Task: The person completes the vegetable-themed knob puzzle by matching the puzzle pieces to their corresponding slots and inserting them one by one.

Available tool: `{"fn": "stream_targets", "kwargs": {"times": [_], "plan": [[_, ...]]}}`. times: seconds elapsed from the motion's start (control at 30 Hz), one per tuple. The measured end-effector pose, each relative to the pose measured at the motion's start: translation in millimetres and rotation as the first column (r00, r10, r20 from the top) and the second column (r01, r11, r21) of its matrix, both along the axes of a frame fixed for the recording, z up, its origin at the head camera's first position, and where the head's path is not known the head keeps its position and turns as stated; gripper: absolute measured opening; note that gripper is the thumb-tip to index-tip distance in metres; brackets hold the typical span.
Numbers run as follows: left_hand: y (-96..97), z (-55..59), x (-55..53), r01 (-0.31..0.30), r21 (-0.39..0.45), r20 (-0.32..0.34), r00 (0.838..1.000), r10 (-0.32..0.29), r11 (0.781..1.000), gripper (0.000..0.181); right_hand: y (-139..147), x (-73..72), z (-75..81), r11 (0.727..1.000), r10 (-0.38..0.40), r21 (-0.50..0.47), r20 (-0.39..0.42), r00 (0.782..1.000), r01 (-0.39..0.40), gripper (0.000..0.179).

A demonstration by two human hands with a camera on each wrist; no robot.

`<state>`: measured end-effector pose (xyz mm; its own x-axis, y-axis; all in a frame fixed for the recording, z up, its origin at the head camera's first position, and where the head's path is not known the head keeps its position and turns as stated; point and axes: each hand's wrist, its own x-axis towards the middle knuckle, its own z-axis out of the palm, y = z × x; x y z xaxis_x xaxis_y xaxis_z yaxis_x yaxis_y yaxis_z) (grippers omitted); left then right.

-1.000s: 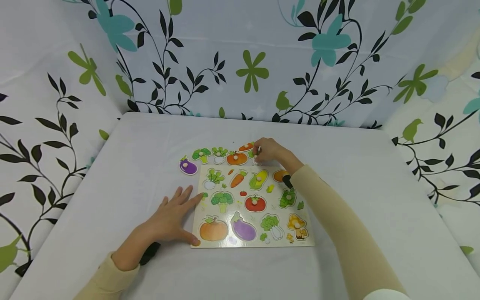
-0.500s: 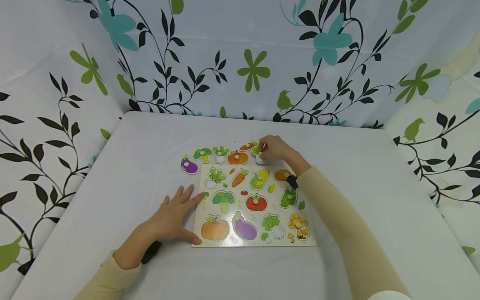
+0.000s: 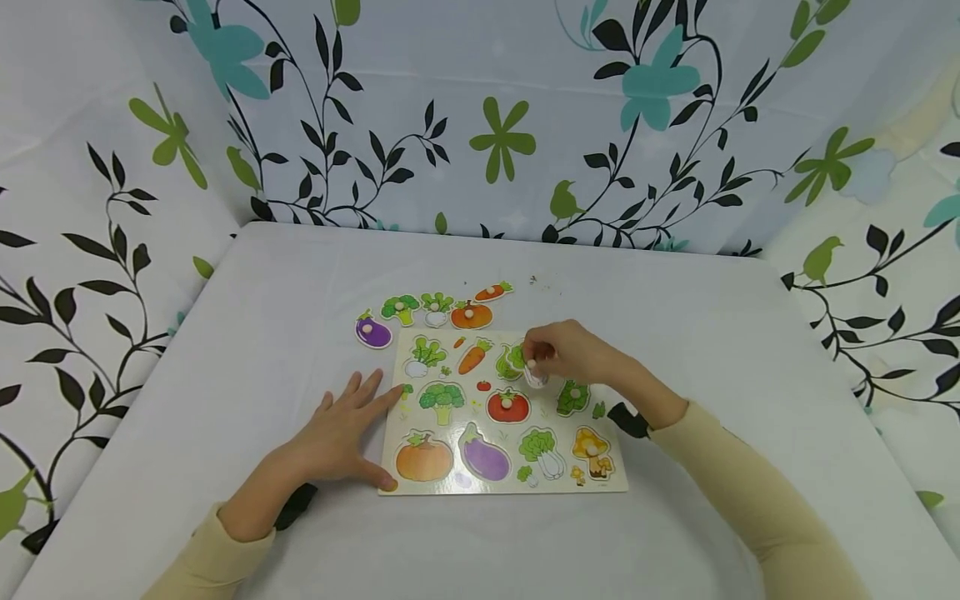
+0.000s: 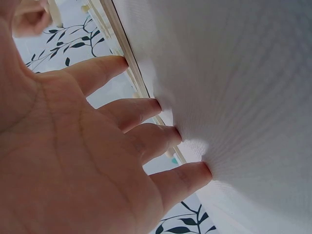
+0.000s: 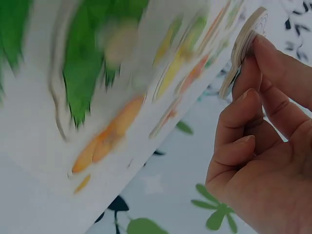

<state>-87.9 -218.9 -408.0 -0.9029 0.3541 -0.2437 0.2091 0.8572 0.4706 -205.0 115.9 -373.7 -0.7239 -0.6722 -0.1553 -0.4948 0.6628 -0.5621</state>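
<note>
My right hand [image 3: 573,354] pinches a bok choy puzzle piece [image 3: 535,380] between thumb and fingers, above the upper right of the puzzle board [image 3: 495,488]. The right wrist view shows that piece's wooden edge [image 5: 242,41], tilted and apart from the board. It partly covers the corn piece in the head view. My left hand [image 3: 341,435] lies at the board's left edge with fingers spread, the thumb on the lower left corner. In the left wrist view its fingertips [image 4: 202,169] touch the white cloth and the board's edge. A tomato piece [image 3: 508,407] and a leafy green piece [image 3: 573,398] sit in the board.
Behind the board lie loose pieces: an eggplant [image 3: 373,331], a broccoli [image 3: 401,309], a turnip [image 3: 437,308], a pumpkin [image 3: 471,316] and a carrot [image 3: 492,292]. Printed eggplant [image 3: 485,454] and pumpkin [image 3: 424,458] shapes show on the board. A patterned cloth [image 3: 390,100] stands behind the table.
My right hand has picked up the bok choy piece from behind the board and brought it toward me, over the board. The left hand stays at the board's left edge.
</note>
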Motion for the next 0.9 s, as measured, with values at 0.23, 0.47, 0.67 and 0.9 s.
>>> {"fn": "stream_targets", "kwargs": {"times": [0.23,0.47,0.67,0.9], "plan": [[-1.6,0.1,1.5,-0.003,0.014,0.011,1.000,0.003,1.000,0.121,1,48.9,-8.0,0.994,0.099,0.046,0.056,0.994,-0.102,0.013],[-1.7,0.5,0.8,-0.003,0.016,0.014,1.000,0.003,1.000,0.121,6,70.6,-17.5,0.994,0.090,0.049,0.081,0.993,-0.094,0.016],[-1.4,1.6,0.4,0.003,0.007,0.010,1.000,-0.003,1.000,0.120,10,81.2,-23.9,0.995,0.073,0.056,0.090,0.993,-0.078,0.019],[-1.0,4.0,0.6,0.003,0.012,0.010,1.000,-0.003,1.000,0.120,11,85.7,-31.3,0.996,0.083,0.038,0.048,0.995,-0.085,0.018]]}}
